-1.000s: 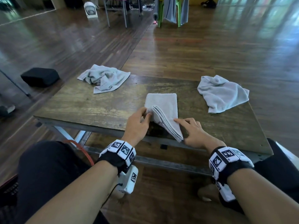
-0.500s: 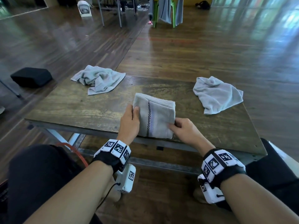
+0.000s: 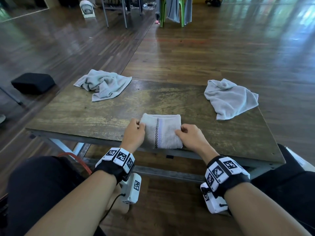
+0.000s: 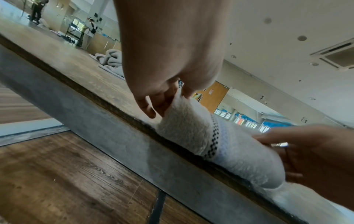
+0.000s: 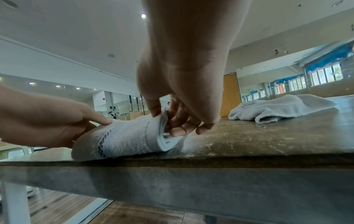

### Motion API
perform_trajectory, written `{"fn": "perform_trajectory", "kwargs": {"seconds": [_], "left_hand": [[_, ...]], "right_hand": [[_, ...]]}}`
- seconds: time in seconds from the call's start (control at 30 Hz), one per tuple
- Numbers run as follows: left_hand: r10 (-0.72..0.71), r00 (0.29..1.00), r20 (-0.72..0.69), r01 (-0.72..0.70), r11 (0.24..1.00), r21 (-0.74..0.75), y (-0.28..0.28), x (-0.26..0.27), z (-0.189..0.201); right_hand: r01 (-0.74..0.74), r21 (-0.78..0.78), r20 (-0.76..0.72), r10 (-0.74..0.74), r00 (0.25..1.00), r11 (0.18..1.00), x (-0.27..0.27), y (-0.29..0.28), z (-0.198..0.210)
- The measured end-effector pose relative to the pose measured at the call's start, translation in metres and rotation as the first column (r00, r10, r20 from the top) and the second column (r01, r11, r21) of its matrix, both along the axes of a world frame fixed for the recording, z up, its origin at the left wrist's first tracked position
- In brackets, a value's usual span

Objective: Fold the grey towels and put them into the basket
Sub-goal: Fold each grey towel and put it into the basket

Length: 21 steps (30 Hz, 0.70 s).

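Observation:
A folded grey towel (image 3: pixel 162 132) with a checked stripe lies at the near edge of the wooden table (image 3: pixel 85 116). My left hand (image 3: pixel 136 130) pinches its left edge; the left wrist view shows the thumb and fingers closing on the towel (image 4: pixel 191 128). My right hand (image 3: pixel 185 133) pinches the right edge, with the fingers tucked into the layered fold of the towel (image 5: pixel 134 136). Two crumpled grey towels lie farther back, one at the far left (image 3: pixel 104 84) and one at the far right (image 3: pixel 230 97). No basket is in view.
A black cushion (image 3: pixel 33 82) sits on the wooden floor left of the table. A white fan (image 3: pixel 87 9), metal table legs and a green chair (image 3: pixel 172 11) with cloths stand far back. My knees flank the table's near edge.
The towel has been folded over once more into a compact rectangle with its stripe on top. Both hands moved from flat on it to pinching its two side edges.

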<state>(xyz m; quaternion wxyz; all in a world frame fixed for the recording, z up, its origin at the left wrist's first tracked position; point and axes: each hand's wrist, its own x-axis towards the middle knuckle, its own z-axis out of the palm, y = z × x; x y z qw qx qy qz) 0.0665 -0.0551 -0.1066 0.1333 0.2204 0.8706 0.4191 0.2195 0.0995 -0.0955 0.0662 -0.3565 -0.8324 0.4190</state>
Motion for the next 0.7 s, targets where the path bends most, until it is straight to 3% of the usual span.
{"fn": "perform_trajectory", "kwargs": {"seconds": [0.13,0.43,0.7], "left_hand": [[0.010,0.997,-0.083,-0.007,0.999,0.036,0.007,-0.005,0.000],[0.055,0.988,-0.147,-0.084,0.977,-0.198,0.017,-0.002,-0.015],[0.051,0.984,-0.169,-0.098,0.955,-0.281,0.021,0.002,-0.011]], "right_hand": [[0.026,-0.031,-0.096,-0.029,0.995,0.999,-0.005,0.001,0.008],[0.083,0.000,0.027,-0.083,0.996,0.997,-0.009,0.003,-0.004],[0.124,-0.035,0.046,-0.123,0.991,0.992,-0.011,0.001,-0.006]]}}
